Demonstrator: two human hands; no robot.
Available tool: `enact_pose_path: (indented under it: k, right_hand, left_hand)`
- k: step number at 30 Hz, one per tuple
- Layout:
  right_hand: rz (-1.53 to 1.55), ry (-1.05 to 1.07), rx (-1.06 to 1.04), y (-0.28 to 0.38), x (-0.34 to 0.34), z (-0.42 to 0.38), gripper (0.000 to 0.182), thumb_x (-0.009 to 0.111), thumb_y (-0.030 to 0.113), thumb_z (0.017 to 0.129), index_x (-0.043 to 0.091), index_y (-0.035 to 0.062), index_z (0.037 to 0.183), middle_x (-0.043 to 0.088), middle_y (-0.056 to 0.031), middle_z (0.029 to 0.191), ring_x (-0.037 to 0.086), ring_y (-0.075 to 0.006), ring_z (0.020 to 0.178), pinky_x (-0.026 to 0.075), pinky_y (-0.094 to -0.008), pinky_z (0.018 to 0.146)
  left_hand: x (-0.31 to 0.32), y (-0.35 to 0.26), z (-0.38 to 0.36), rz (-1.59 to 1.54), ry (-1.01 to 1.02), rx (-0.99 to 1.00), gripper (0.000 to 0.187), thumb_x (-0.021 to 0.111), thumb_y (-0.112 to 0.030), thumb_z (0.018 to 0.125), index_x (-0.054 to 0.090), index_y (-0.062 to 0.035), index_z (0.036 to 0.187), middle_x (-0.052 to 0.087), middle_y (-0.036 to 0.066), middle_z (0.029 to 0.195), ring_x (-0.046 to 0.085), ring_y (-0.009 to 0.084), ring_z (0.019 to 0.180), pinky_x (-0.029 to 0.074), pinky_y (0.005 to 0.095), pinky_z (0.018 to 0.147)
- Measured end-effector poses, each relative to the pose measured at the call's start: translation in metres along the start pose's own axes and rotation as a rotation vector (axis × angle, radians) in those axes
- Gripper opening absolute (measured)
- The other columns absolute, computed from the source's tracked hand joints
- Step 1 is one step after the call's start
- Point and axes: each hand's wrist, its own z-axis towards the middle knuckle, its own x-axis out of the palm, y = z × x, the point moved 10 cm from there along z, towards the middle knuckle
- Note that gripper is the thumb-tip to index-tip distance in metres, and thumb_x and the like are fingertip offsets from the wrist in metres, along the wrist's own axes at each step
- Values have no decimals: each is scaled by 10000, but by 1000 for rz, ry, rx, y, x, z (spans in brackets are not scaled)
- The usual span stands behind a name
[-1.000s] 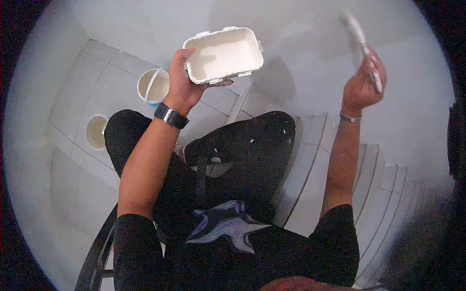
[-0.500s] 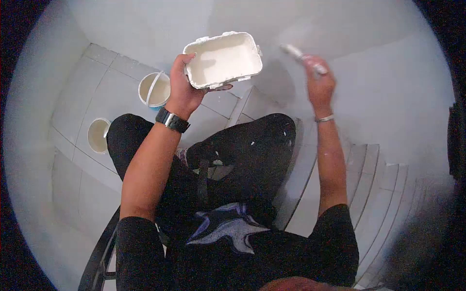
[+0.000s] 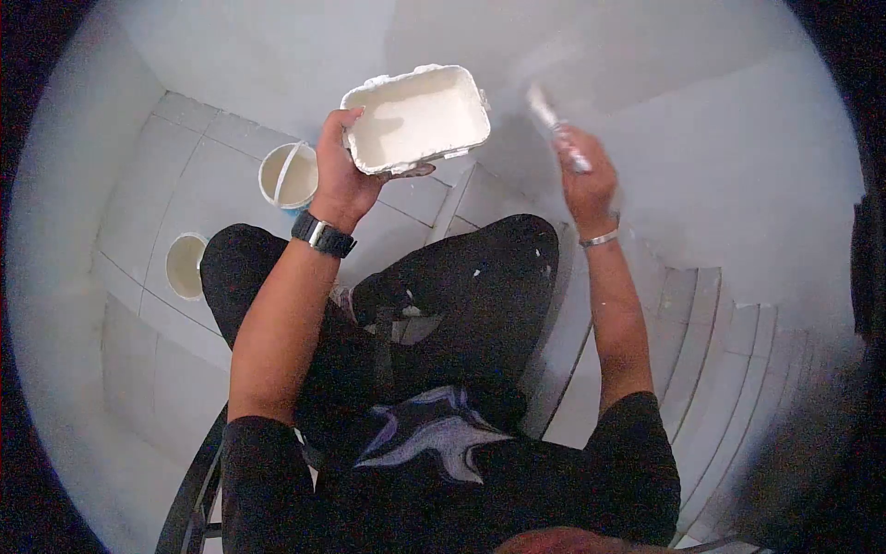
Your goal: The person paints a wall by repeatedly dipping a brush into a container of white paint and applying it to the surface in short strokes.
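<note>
My left hand (image 3: 353, 171) is closed on a rectangular white tub (image 3: 420, 118) of white paint, thumb over its near-left rim and fingers underneath. Dried paint crusts the rim. To the right, my right hand (image 3: 588, 180) grips a paintbrush (image 3: 544, 106) by its handle, the bristles pointing up and left toward the wall (image 3: 646, 55). The brush is slightly blurred by motion. A darker grey patch spreads over the wall above the tub and brush.
Left of my legs, a round bucket (image 3: 289, 177) with a white handle and a second round pot (image 3: 186, 266) stand on the tiled floor (image 3: 171, 185). Tiled steps (image 3: 688, 323) run down along the right. A dark chair frame (image 3: 198, 480) shows at the lower left.
My right hand has moved left with the paintbrush, bringing it closer to the tub, and the brush has turned more upright. The tub has shifted slightly left in view.
</note>
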Motion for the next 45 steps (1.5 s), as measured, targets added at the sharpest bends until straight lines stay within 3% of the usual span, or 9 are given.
enact_pose_path:
  k: [4,10,14,21,26,33,38,39,45]
  right_hand:
    - [73,138,208,-17,22,-12,127,675,137,840,650,62,940,681,-97,972,660,-244,863,525,-340,748]
    - [49,-484,-123,-11,-106,34,109,630,128,881,635,29,926,687,-127,961,654,-251,884,509,-336,786]
    - [-160,-618,-297,22,-134,37,89,607,78,892,610,-2,931,664,-157,981,648,-260,924,519,-379,828]
    - [-122,-194,-203,-1,-21,-18,139,684,103,827,621,85,949,676,-98,967,653,-277,889,531,-371,736]
    - [71,153,202,-18,24,-38,115,660,137,851,626,66,935,672,-111,982,654,-257,892,520,-345,778]
    - [381,-325,195,28,-52,18,90,617,104,876,617,50,948,666,-158,1014,648,-268,935,506,-354,816]
    - [507,138,29,106,-19,53,111,617,91,882,569,48,973,666,-182,993,647,-285,954,509,-369,823]
    - [455,159,-50,117,-15,57,241,712,53,785,593,57,995,664,-148,1042,661,-273,907,526,-365,794]
    - [386,173,-114,127,4,64,149,665,51,828,583,39,951,673,-167,978,664,-288,912,536,-353,753]
  left_hand:
    - [-2,-1,-1,9,-24,12,652,401,-396,838,322,-4,1353,458,232,1301,538,415,1108,490,610,830]
    - [-3,1,1,8,-23,3,651,401,-399,836,329,-11,1354,460,227,1302,539,413,1108,494,604,826]
    - [1,1,0,-1,26,-10,648,398,-399,837,330,-14,1355,462,222,1301,541,411,1106,495,605,824]
    - [-7,2,1,-6,-13,-19,648,399,-413,846,326,-53,1379,448,212,1334,505,412,1160,461,611,876]
    - [-8,5,3,-21,-2,-35,656,395,-425,853,320,-44,1381,447,213,1335,512,410,1153,468,607,870]
    - [-7,-7,0,90,-82,-78,564,450,-346,844,398,-2,1288,534,193,1203,594,353,1025,542,566,754]
    - [12,-11,0,117,-7,-190,519,478,-336,841,443,-3,1238,568,172,1142,629,309,959,567,510,709]
    - [13,-12,0,122,-7,-211,508,476,-334,842,448,-2,1226,574,167,1122,630,309,957,565,504,720]
    - [17,-11,2,149,2,-257,467,474,-330,848,478,-7,1184,592,151,1074,636,291,925,560,481,734]
